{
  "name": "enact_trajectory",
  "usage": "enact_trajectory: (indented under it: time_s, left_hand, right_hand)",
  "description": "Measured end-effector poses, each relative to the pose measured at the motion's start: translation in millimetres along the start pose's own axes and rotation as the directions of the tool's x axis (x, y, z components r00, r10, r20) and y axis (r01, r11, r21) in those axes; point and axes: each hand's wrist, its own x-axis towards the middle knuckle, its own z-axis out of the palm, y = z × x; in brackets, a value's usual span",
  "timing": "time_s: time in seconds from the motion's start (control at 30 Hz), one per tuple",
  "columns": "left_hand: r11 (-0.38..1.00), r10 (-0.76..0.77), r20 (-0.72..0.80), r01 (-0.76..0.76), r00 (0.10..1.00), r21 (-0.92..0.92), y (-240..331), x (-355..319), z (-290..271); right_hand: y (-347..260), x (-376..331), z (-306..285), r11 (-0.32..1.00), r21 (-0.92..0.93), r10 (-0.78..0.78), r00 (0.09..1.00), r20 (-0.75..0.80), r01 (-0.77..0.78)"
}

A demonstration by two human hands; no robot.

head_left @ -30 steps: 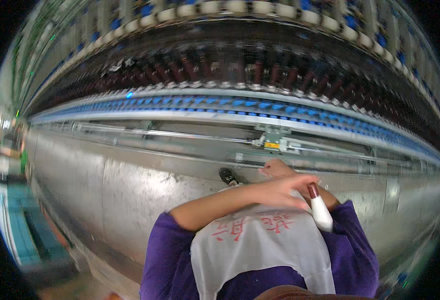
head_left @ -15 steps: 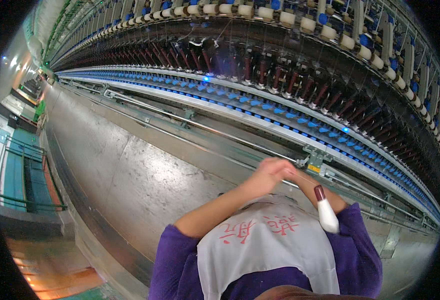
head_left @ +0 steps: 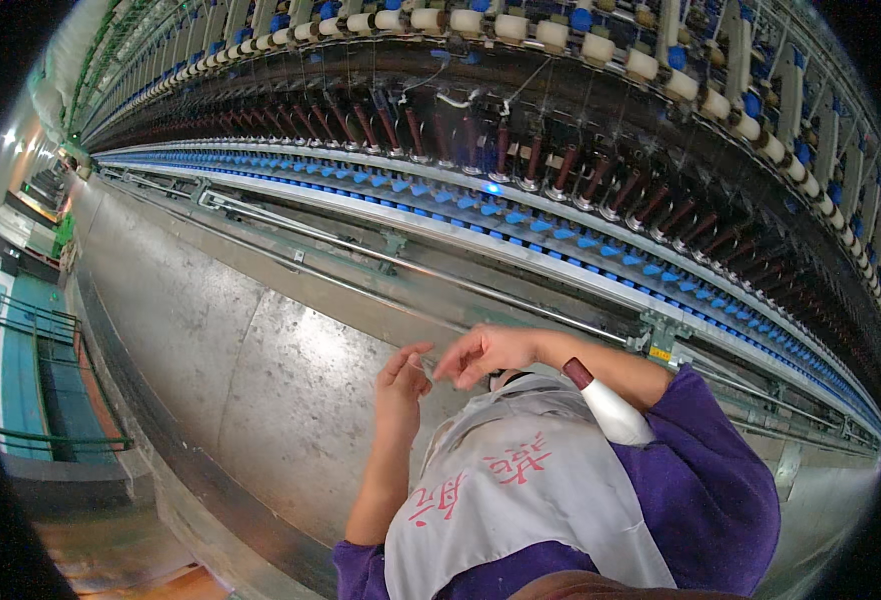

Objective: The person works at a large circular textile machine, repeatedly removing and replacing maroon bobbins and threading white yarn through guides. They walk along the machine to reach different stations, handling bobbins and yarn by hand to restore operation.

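My left hand (head_left: pixel 401 378) is raised in front of my apron, its fingertips pinched together at a thin wisp of yarn (head_left: pixel 424 364). Just to the right is my right hand (head_left: pixel 489 353), palm down with fingers curled in toward the left one; a small gap separates the two. Whatever the right fingertips hold is too fine to make out. A bobbin of white yarn on a maroon tube (head_left: pixel 611 405) rests in the crook of my right arm, against the purple sleeve, with its tube end pointing up and left.
Beyond my hands a long spinning frame (head_left: pixel 521 170) crosses the view, with rows of maroon bobbins, blue parts and white rollers. A metal rail (head_left: pixel 421 265) runs along its front. Grey floor (head_left: pixel 201 300) lies to the left, beside a green railing (head_left: pixel 61 435).
My hands have come apart and moved left and lower from where they were joined. The bobbin has shifted left with my right arm and tilted. The view has moved along the frame.
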Motion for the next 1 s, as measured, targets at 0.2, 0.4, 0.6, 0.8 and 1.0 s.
enact_trajectory:
  time_s: [0.2,0.4,0.6,0.8,1.0]
  left_hand:
    - [0.920,0.195,0.056,-0.202,0.979,0.337,36.2,84.6,-2.1]
    - [0.375,0.457,0.624,-0.774,0.634,0.511,97.9,148.3,48.7]
    - [0.600,0.130,0.840,-0.716,0.526,0.355,120.6,213.1,70.1]
    - [0.752,-0.013,0.774,-0.504,0.633,0.425,129.3,291.5,32.9]
    - [0.773,-0.033,0.856,-0.530,0.516,0.349,160.5,344.6,20.4]
  right_hand:
    - [-8.6,45.4,-60.2,0.994,-0.061,0.090,0.996,0.015,-0.089]
    - [-19.5,106.1,-148.0,0.987,-0.110,-0.107,0.991,0.084,0.116]
    - [-22.3,117.8,-203.0,1.000,-0.013,0.004,0.991,-0.137,-0.006]
    - [-10.2,104.0,-256.4,0.999,-0.036,-0.043,0.581,-0.813,0.024]
    - [-52.4,74.1,-296.8,0.820,-0.425,-0.564,-0.417,-0.713,-0.383]
